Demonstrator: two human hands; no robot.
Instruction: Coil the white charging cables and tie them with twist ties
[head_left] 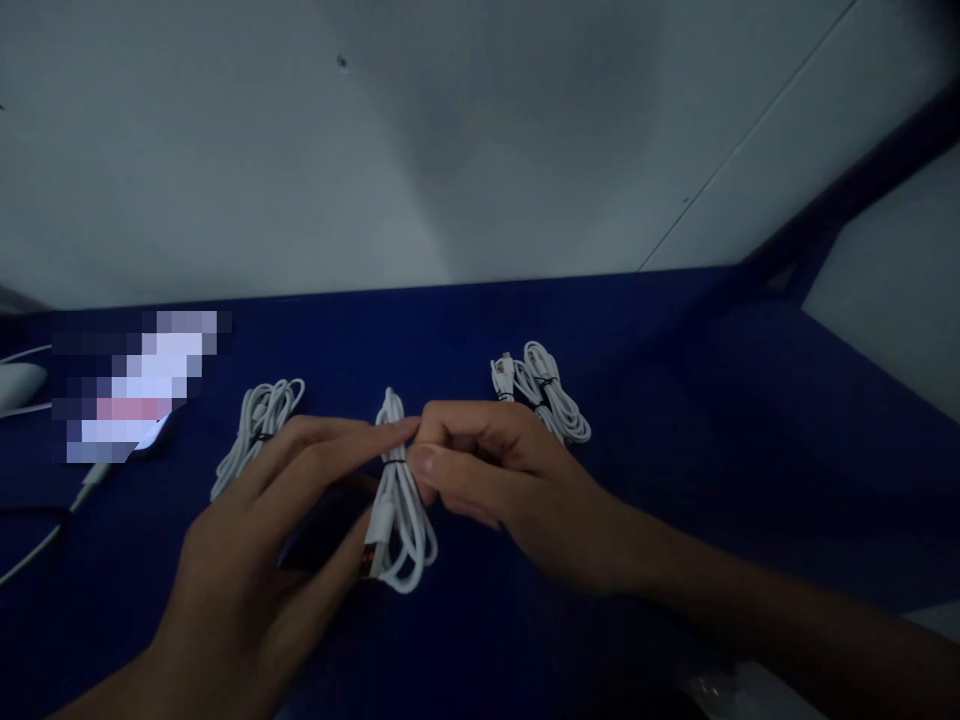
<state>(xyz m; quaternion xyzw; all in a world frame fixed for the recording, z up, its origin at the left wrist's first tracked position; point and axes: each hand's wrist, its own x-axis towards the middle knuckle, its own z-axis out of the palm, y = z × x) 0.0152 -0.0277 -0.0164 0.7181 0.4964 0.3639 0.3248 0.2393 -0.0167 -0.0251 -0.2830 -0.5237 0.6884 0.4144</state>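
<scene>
A coiled white USB cable (405, 520) stands on end in front of me, bound at its middle by a thin black tie (394, 461). Its USB plug (375, 545) points down on the near side. My left hand (262, 530) holds the coil from the left, thumb low near the plug and index finger reaching across the top. Fingers of my right hand (487, 460) are closed in a pinch against the coil's right side, where the tie runs in; the tie's ends are hidden there. The left index fingertip meets the right fingers.
Another tied white cable (259, 425) lies behind my left hand. More bundled white cables (551, 390) lie behind my right hand. At left is a lit, blurred-out phone (150, 385) with a plugged-in cord (94, 482). A pale wall (525, 150) bounds the blue table (675, 400).
</scene>
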